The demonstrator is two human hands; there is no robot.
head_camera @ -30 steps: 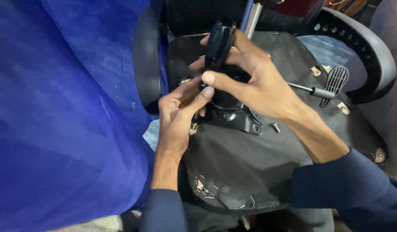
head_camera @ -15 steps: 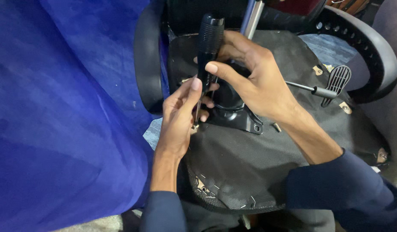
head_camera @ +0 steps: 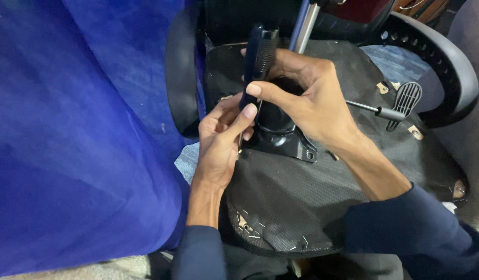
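Right hand (head_camera: 306,103): fingers curled around the ribbed black handle of a screwdriver (head_camera: 260,57), thumb laid across its lower end. Remaining fingertips hidden behind the handle; exact contact not visible.

Left hand (head_camera: 221,140): fingers pressed together, thumb and forefinger pinching the thin shaft just below the handle. Shaft mostly covered by both hands. Tip lost between the left fingers and the edge of the metal plate; cannot tell what it meets there.

Screwdriver: nearly upright, slightly tilted, positioned over the left corner of the black metal mounting plate (head_camera: 288,145). Plate bolted flat to the underside of an overturned chair seat (head_camera: 296,197), covered in black fabric. One bolt hole visible at the plate's near right corner; remaining corners hidden by hands. Dark round housing at plate centre largely hidden behind the right palm.

Silver gas-lift column (head_camera: 303,26): rising from behind the right hand, cut off at the top edge.

Adjustment lever (head_camera: 400,103): thin rod with slotted black paddle, projecting right of the plate, clear of both hands.

Black armrests (head_camera: 446,62): one each side of seat, left one partly covered by blue cloth (head_camera: 84,140) filling the left half of view.

Staples along the near seat edge: small, hard to make out. Dark blue sleeves cut off at the bottom edge.
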